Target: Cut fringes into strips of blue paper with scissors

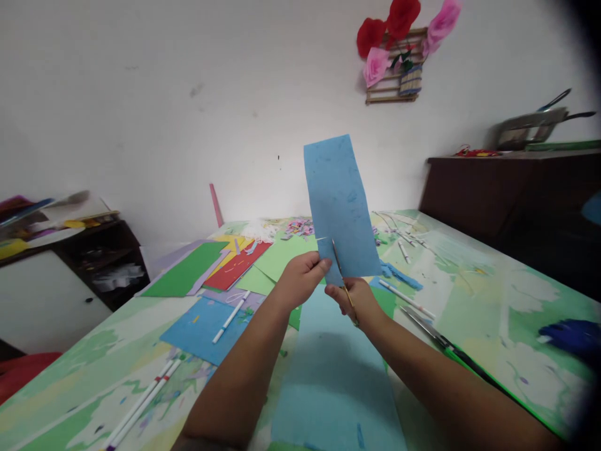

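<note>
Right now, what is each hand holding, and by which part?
Left hand: blue paper, by its lower left edge. Right hand: scissors, by the handles.

This is most likely a room in a home, with paper craft on the table (488, 313). The far wall (197, 144) is plain white and has some marks. On it, at the right, hangs a wooden rack (392, 99) with red and pink flowers (402, 17), a homely decoration. At the far right, metal cookware (530, 129) stands on a dark brown cabinet (474, 188). At the left there is a low cabinet (51, 307) with a white door and a heap of papers (79, 213) on its top. A green, yellow and white patterned cover (75, 379) lies on the table. Over it are coloured sheets (188, 269), white pens (230, 318) and paper scraps (300, 227), and scissors (349, 297) cut into a blue sheet (335, 188).
</note>
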Demonstrator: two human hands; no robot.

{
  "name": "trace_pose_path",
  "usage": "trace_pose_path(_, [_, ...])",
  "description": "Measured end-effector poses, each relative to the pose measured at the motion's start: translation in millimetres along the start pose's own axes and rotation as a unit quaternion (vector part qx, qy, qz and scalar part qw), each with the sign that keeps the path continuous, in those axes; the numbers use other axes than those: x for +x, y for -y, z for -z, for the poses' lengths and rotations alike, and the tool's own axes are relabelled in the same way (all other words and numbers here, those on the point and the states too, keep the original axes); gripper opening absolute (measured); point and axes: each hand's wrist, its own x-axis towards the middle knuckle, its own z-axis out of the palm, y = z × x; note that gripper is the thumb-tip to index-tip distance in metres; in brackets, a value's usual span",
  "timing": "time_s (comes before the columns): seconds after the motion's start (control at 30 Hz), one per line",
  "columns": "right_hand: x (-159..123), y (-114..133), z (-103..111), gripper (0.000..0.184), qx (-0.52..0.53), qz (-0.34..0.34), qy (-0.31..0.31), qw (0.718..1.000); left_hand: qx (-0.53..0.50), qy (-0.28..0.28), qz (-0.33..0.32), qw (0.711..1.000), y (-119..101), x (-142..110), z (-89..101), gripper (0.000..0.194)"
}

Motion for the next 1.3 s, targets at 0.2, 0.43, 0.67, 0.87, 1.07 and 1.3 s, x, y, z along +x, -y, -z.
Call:
trace_pose_path(0.2, [2, -4, 1, 0.046, -0.002, -0.003, -0.007, 1.000, -0.014, 0.000, 0.000, 1.000, -1, -1, 0.0, 0.028])
trace_pose_path(0.43, [1, 0, 0, 0.041, 0.023, -0.027, -0.018, 0.999, -0.032, -0.005, 0.008, 0.999, -3, -2, -0.5, 0.024])
trace_pose_path(0.67, [2, 0, 0, 0.038, 0.039, -0.036, -0.020, 0.998, -0.067, -0.008, 0.007, 0.998, -3, -2, -1.6, 0.024])
trace_pose_path(0.87, [5, -15, -2, 0.034, 0.078, -0.021, 0.003, 0.997, -0.140, -0.027, 0.009, 0.990, 0, -2, -4.8, 0.022])
trace_pose_path(1.07, [12, -52, -10, 0.027, 0.206, 0.030, 0.104, 0.973, -0.265, -0.100, 0.035, 0.958, 9, 1, -1.6, 0.023])
trace_pose_path(1.3, [25, -82, -5, 0.031, 0.369, 0.042, 0.078, 0.925, -0.376, -0.116, 0.065, 0.917, 19, 10, 1.1, 0.014])
